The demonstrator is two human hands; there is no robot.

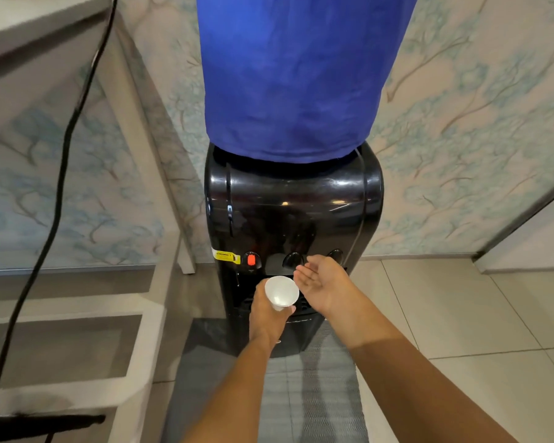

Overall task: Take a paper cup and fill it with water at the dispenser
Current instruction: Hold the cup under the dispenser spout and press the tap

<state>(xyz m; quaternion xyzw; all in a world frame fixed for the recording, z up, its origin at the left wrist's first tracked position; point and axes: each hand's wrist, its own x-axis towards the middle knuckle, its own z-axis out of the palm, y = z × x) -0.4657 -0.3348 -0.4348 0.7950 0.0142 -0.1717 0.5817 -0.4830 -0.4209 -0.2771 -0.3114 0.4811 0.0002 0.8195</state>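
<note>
A black water dispenser (293, 206) stands against the wall, its bottle under a blue cloth cover (291, 75). On its front are a red button (251, 259) and two dark buttons (292, 259). My left hand (266, 310) grips a white paper cup (281, 290) from below, upright, in front of the dispensing bay under the buttons. The cup looks empty. My right hand (322, 281) hovers just right of the cup, palm up and fingers apart, fingertips close to the middle dark button. It holds nothing.
A white shelf unit (141, 318) stands to the left of the dispenser, with a black cable (58, 193) hanging in front of it. A grey mat (307, 394) lies on the tiled floor before the dispenser. Patterned wallpaper covers the wall behind.
</note>
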